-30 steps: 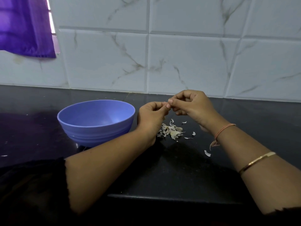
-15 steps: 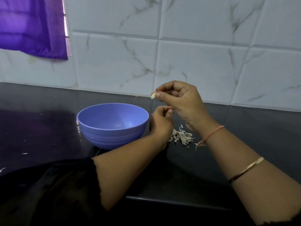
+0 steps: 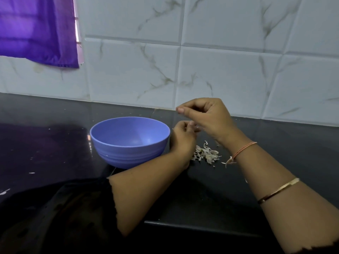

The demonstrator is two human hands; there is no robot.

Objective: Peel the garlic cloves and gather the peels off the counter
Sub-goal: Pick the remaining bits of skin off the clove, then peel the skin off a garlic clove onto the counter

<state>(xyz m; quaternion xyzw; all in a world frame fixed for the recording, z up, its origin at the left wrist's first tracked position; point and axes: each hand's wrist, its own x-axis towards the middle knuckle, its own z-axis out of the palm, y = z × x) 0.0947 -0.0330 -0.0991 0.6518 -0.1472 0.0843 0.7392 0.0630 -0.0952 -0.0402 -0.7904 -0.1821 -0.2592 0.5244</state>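
My right hand [image 3: 207, 119] is raised above the black counter [image 3: 201, 189], just right of the blue bowl [image 3: 128, 153]. Its thumb and forefinger are pinched together, and only a pale sliver of a garlic clove [image 3: 176, 108] shows at the tips. My left hand [image 3: 182, 139] rests lower, beside the bowl's right rim. Its fingers are curled in on what looks like a thin pale piece of peel [image 3: 196, 128]. A small heap of garlic peels [image 3: 206, 153] lies on the counter behind my left wrist and under my right wrist.
A white marbled tile wall [image 3: 220, 70] runs along the back of the counter. A purple curtain [image 3: 36, 30] hangs at the top left. A few stray peel bits [image 3: 224, 163] and white specks [image 3: 32, 173] lie on the dark surface. The counter's front edge [image 3: 201, 229] runs under my forearms.
My hands were joined on a clove a second ago. The right hand then lifted away up and left with the clove while the left stayed low; the view shifted slightly left.
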